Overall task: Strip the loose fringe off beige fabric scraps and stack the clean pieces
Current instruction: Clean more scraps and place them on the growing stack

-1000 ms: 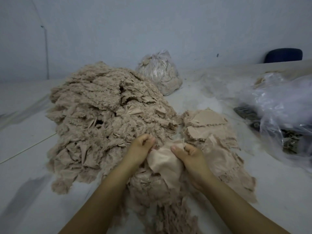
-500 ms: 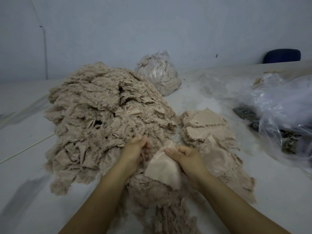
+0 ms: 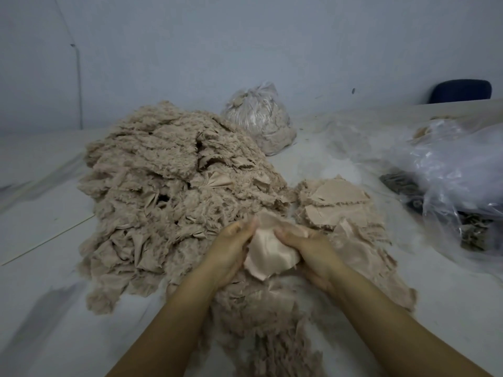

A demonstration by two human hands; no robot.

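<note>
Our left hand (image 3: 231, 248) and right hand (image 3: 307, 247) pinch a beige fabric scrap (image 3: 268, 254) at centre. Frayed heap (image 3: 168, 191) at ten o'clock, stack (image 3: 337, 205) at one, on a white table (image 3: 46, 219); grey wall (image 3: 245, 44) beyond.

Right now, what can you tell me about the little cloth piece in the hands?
The cloth piece is pale beige, smooth and slightly shiny, crumpled with soft folds. The left hand and right hand both pinch its top edge, holding it just above fringy scraps, between the big fuzzy heap and the flatter stack.
</note>
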